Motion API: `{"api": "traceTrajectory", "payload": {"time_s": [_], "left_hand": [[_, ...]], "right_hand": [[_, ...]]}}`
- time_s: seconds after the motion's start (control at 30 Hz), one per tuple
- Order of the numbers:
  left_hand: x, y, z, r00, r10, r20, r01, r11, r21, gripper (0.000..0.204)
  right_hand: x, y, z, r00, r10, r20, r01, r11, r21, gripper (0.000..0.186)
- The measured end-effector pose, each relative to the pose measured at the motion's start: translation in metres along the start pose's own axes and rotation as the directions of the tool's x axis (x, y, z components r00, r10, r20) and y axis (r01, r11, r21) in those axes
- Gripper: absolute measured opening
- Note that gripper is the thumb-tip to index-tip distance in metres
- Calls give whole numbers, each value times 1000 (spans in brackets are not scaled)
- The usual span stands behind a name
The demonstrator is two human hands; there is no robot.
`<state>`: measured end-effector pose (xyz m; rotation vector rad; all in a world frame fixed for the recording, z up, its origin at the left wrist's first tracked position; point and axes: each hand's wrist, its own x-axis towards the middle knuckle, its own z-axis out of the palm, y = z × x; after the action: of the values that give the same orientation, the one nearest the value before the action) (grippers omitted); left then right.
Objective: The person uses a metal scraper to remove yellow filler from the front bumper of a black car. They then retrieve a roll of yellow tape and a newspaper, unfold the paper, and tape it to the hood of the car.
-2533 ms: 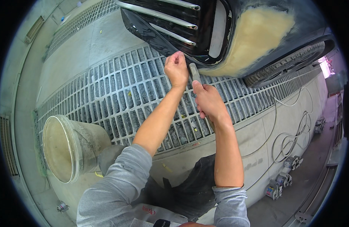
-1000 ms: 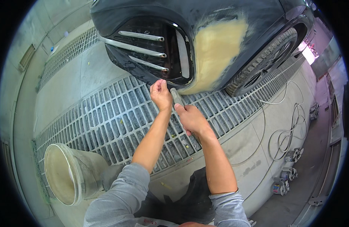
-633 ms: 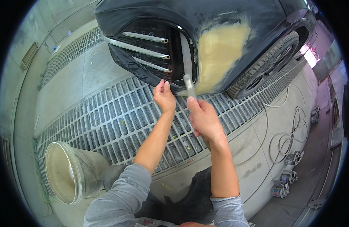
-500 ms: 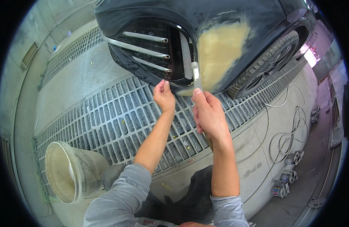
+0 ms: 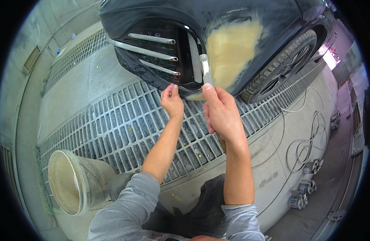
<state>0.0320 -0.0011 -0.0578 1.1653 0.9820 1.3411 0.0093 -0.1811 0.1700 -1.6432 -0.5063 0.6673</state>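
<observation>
The right hand (image 5: 224, 114) has its fingers clamped round a flat, narrow grey tool (image 5: 206, 72), the thumb lying along its face. The tool points away from the body, its blunt end over the rim of the grille opening where the black grille panel (image 5: 165, 50) meets the tan patch (image 5: 234, 50) on the dark bumper (image 5: 165, 11); whether that end touches the rim or floats just above it, I cannot tell. A brownish end pokes out behind the palm. The left hand (image 5: 172, 103) is at the bumper's lower edge, below the grille panel, its thumb and fingertips drawn together; anything pinched between them is hidden. The tool looks light and stiff, more likely to skid than to bend, and dust could make its smooth face slippery. The best hold seems to be along its rear length, thumb flat on top, leaving the blunt end free. The tan patch looks dry and chalky, so its border by the rim may mark easily. Below the bumper's lower edge lies the floor grating (image 5: 129, 127).
</observation>
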Motion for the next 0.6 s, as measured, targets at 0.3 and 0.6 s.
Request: {"api": "traceTrajectory", "payload": {"time_s": [0.3, 0.6], "left_hand": [[-4, 4, 8, 998, -32, -49, 25, 989, -147, 29], [-3, 1, 7, 998, -2, -68, -4, 996, -93, 21]], "right_hand": [[0, 47, 0, 972, 236, -15, -236, 970, -65, 45], [6, 66, 0, 951, 305, -45, -309, 942, -128, 49]]}}
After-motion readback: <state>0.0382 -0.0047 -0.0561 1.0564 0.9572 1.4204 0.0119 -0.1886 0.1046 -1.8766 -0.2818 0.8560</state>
